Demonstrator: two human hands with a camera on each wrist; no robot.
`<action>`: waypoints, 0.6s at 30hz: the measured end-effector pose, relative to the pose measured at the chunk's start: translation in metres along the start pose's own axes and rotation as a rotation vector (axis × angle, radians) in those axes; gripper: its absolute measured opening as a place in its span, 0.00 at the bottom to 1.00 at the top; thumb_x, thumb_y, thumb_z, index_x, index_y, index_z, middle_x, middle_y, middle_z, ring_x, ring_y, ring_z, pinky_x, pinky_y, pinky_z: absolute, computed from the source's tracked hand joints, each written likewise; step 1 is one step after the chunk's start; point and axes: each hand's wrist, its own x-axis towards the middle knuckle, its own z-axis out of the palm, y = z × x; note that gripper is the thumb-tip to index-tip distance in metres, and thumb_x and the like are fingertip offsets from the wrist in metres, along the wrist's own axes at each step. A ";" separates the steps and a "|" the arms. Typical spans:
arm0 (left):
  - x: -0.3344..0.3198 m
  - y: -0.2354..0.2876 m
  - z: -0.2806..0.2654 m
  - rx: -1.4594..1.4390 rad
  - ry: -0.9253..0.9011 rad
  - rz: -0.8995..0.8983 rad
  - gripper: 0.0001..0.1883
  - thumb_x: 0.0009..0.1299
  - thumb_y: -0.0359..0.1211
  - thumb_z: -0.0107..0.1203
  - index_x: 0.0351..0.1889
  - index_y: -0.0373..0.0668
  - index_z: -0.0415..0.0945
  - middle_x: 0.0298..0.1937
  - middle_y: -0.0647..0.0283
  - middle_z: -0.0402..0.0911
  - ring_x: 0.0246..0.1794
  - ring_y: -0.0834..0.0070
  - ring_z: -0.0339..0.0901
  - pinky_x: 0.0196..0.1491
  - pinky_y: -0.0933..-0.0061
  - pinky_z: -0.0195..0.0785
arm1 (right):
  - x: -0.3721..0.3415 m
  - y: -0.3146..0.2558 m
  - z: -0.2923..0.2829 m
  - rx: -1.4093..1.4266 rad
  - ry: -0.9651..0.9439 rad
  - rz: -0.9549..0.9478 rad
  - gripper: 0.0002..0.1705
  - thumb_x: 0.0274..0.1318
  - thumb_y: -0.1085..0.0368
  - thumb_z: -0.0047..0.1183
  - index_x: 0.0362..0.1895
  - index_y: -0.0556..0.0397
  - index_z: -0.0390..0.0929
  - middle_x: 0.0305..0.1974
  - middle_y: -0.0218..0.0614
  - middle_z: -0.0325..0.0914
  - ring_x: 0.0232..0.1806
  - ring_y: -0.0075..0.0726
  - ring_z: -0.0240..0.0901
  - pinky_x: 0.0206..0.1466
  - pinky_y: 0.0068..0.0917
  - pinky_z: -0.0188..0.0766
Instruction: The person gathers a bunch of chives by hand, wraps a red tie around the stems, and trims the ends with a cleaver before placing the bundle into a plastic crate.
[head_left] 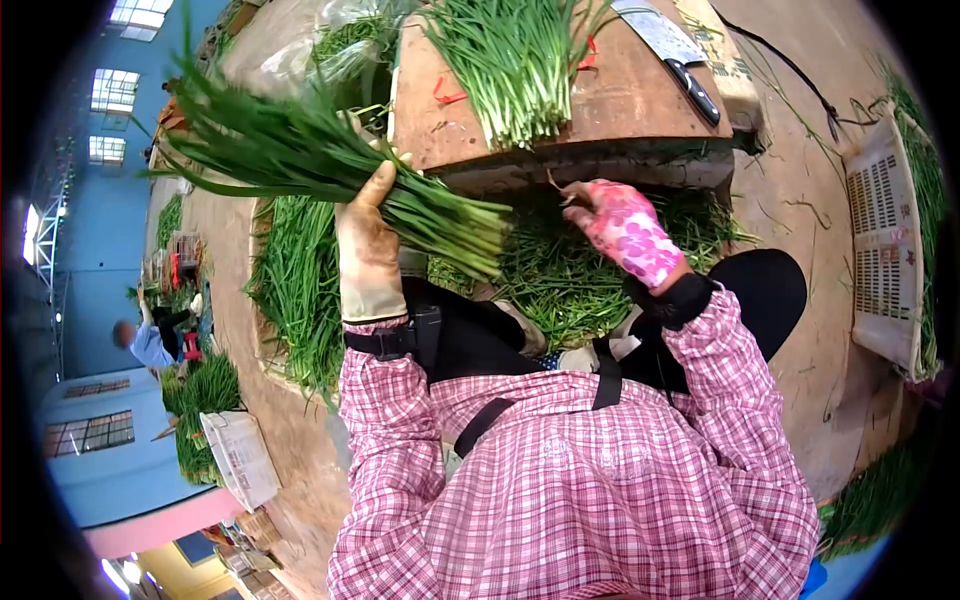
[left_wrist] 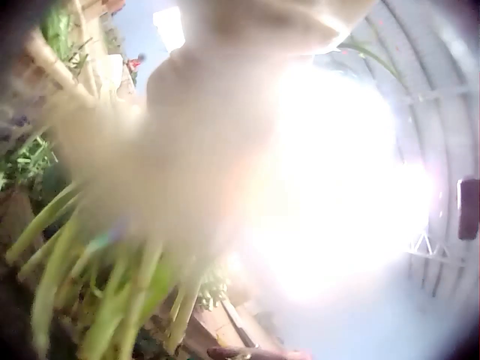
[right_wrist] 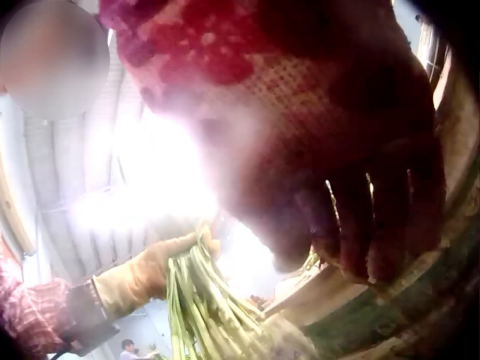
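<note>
My left hand, in a pale glove, grips a bunch of garlic chives around its middle. Its dark leaves fan out to the left, and the pale stem ends point right. Glare and blur hide most of that hand in the left wrist view, where stems hang below it. My right hand, in a pink floral glove, is just right of the stem ends. Its fingers are curled, with a thin brownish strand pinched at the tips. Another pile of chives lies on the wooden board ahead.
A cleaver lies on the board's right side, near red ties. Loose green trimmings cover the floor below. More chives are heaped at left. White crates stand right and far left; another person sits beyond.
</note>
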 end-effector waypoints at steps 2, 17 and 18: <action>0.003 -0.001 -0.009 -0.116 0.100 -0.098 0.14 0.71 0.32 0.60 0.53 0.39 0.77 0.42 0.63 0.83 0.37 0.70 0.82 0.41 0.64 0.80 | -0.003 0.005 -0.005 0.151 0.077 0.018 0.16 0.62 0.56 0.55 0.48 0.50 0.83 0.46 0.44 0.82 0.51 0.51 0.78 0.55 0.43 0.72; -0.018 -0.025 0.005 -0.136 0.306 -0.148 0.13 0.74 0.43 0.58 0.47 0.44 0.81 0.28 0.77 0.77 0.17 0.86 0.67 0.21 0.82 0.63 | 0.035 -0.054 0.045 -0.005 0.123 -0.120 0.12 0.56 0.57 0.60 0.40 0.48 0.85 0.33 0.43 0.84 0.39 0.49 0.82 0.46 0.39 0.77; -0.018 -0.016 0.016 -0.173 0.364 -0.147 0.12 0.74 0.44 0.58 0.44 0.46 0.81 0.25 0.80 0.75 0.14 0.88 0.62 0.16 0.84 0.59 | 0.038 -0.041 0.042 -0.104 0.148 -0.085 0.10 0.56 0.58 0.60 0.37 0.48 0.85 0.32 0.42 0.84 0.38 0.49 0.82 0.44 0.39 0.77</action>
